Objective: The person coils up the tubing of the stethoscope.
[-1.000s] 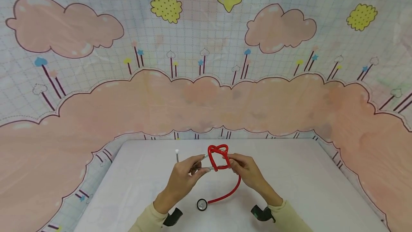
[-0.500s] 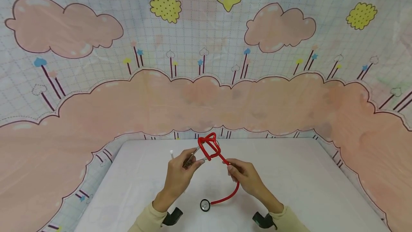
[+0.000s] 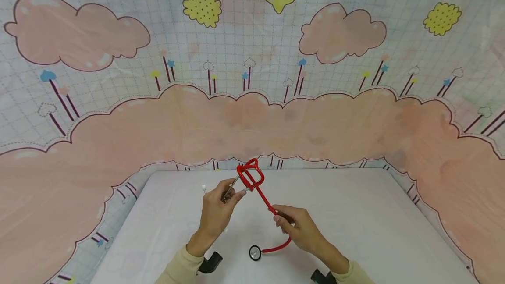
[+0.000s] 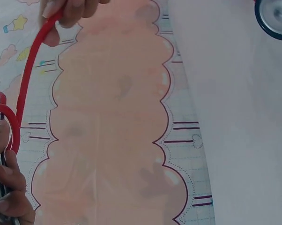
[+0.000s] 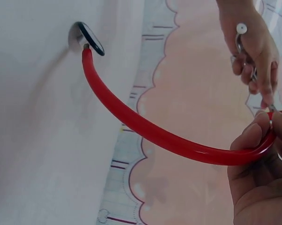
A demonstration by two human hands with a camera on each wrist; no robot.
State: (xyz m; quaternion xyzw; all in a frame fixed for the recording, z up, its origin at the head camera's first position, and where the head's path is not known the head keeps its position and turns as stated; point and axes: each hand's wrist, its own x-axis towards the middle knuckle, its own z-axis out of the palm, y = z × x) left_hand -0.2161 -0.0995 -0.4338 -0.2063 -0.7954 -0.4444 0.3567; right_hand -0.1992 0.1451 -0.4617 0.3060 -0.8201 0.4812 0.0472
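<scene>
A stethoscope with red tubing [image 3: 265, 199] is held up in both hands above the white table. My left hand [image 3: 216, 210] grips its metal ear tubes, and a white eartip [image 5: 241, 29] sticks out beside that hand. Just past the left fingertips the tubing is looped into a knot [image 3: 250, 174]. Lower and to the right, my right hand [image 3: 301, 228] pinches the single length of tubing between thumb and fingers. From there the tube curves down and left to the round, black-rimmed chest piece [image 3: 255, 253], which hangs near the front. The right wrist view shows the tube [image 5: 178, 149] bending through the right fingers.
The white tabletop [image 3: 355, 205] spreads under both hands. Behind and around it hangs a cloth backdrop [image 3: 315, 122] printed with clouds and stars. Black wrist-worn devices [image 3: 211, 262] show beside the sleeves.
The left hand and the knotted loops have moved left and up. My right hand has slid away down the tube, lengthening the stretch between knot and fingers. The chest piece has shifted slightly right.
</scene>
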